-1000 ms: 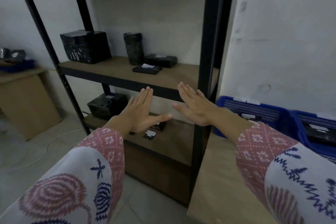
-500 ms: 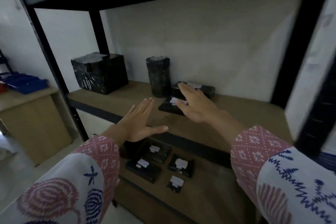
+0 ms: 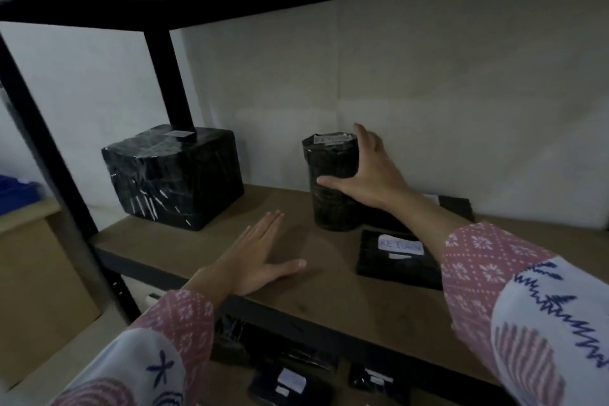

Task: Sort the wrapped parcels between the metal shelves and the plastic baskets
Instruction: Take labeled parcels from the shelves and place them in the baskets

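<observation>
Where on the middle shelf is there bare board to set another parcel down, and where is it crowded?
Bare board lies between the box-shaped parcel and the cylindrical parcel, though the left hand rests flat there. It is crowded on the right: the flat parcel labelled RETURN lies close before the cylinder, which the right hand grasps.

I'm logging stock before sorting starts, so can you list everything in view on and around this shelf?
Large black wrapped box parcel: 1, shelf left.
Black wrapped cylinder parcel: 1, upright, shelf middle.
Flat black parcel labelled RETURN: 1, right of the cylinder.
Small black labelled parcels: several, lower shelf.
Wooden shelf board in black metal frame: 1.
Blue plastic basket: 1, far left.
Left hand: flat, over the board.
Right hand: around the cylinder.
</observation>
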`<state>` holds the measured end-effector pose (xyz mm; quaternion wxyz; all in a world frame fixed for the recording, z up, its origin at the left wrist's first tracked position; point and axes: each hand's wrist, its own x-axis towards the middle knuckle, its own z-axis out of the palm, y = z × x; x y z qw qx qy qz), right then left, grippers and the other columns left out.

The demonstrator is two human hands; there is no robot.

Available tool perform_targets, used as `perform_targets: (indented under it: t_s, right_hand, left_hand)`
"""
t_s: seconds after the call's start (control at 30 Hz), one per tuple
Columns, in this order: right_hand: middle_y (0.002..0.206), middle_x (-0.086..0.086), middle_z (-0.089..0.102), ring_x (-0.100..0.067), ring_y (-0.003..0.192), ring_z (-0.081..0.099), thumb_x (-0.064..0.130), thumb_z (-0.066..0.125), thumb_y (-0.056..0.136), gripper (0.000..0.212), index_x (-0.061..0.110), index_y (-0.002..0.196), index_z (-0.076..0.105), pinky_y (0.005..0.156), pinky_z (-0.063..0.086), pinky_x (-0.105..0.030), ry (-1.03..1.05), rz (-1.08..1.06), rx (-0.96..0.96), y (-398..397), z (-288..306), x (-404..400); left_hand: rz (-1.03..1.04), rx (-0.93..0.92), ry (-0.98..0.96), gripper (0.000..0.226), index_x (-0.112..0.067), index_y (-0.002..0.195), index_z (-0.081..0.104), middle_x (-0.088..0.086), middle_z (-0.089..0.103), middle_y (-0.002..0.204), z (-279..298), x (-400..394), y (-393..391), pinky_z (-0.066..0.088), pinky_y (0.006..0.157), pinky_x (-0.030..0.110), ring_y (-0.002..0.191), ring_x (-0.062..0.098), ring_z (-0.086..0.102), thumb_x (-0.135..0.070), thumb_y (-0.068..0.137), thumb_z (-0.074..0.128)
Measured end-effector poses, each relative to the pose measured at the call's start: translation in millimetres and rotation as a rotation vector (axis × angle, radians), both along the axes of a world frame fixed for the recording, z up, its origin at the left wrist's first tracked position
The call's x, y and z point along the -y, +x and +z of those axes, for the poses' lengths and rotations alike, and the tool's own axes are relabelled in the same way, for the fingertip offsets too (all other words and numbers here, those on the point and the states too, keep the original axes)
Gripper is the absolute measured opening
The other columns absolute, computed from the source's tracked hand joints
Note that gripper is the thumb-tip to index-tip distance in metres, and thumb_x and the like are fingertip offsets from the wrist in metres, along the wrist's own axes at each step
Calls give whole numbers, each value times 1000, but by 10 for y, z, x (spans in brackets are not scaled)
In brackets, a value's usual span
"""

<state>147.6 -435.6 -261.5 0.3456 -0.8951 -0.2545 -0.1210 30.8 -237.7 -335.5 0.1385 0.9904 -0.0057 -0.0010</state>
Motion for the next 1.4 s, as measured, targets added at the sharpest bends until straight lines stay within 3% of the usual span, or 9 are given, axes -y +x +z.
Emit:
perform_targets:
  t_s: [0.13,0.27,0.43,0.57,0.93,1.03,1.13,1.2,1.4]
  right_hand:
    - [149,-6,22,-33,132,36,58,76,63,112,28,147,8,104,37,-46,111,-128,-34,63,-74,-296]
    - [134,-7,40,-27,121,46,46,80,63,91,21,136,32,98,42,-37,247,-245,152,5,-178,-457]
    - [127,-6,45,-1,111,40,36,88,52,91,13,128,44,94,28,-1,372,-223,421,-344,-396,-477]
    - [122,-12,48,-17,116,47,40,89,50,91,4,123,47,102,38,-19,376,-252,587,-612,-548,-498]
    - [114,-31,44,-1,122,32,43,90,52,88,5,116,42,99,31,-7,356,-259,785,-925,-726,-626]
    - [115,-30,44,5,124,29,44,89,53,84,7,115,45,101,31,-7,325,-269,788,-944,-728,-642]
    - [120,-25,46,-10,122,41,44,89,52,92,5,121,42,101,32,-9,334,-286,726,-930,-690,-670]
    - [127,-16,48,-19,120,47,43,90,50,103,4,129,37,104,35,-16,424,-311,590,-860,-621,-698]
    - [129,4,51,-14,121,49,56,83,46,112,21,137,28,105,42,-39,641,-421,193,-524,-462,-780]
  left_hand:
    - [-86,-47,-36,100,-28,149,-5,-13,-11,155,-31,-322,154,1,114,25,141,2,-7,-78,73,38]
    - [-171,-80,-49,97,-28,149,7,-13,-4,156,-133,-549,247,5,114,25,142,4,-1,-80,73,37]
    - [-263,-53,-10,105,-27,149,10,-11,5,156,-235,-667,312,2,115,28,142,5,5,-88,66,30]
    - [-286,63,-27,111,-26,146,23,-9,18,155,-308,-697,359,9,116,33,140,6,15,-88,55,19]
    - [-298,98,-64,110,-26,143,30,-8,20,154,-295,-679,328,10,116,36,140,11,19,-86,52,17]
    - [-292,96,-80,105,-26,142,32,-7,22,154,-296,-673,324,11,115,37,139,11,21,-86,57,24]
    - [-299,88,-80,98,-25,143,31,-7,22,154,-293,-668,314,11,116,37,139,11,19,-82,63,30]
    - [-304,71,-75,93,-25,144,28,-7,20,154,-292,-680,313,9,116,37,140,10,18,-82,71,35]
    - [-308,52,-75,83,-24,147,21,-5,14,156,-297,-692,318,2,117,36,142,9,11,-72,81,37]
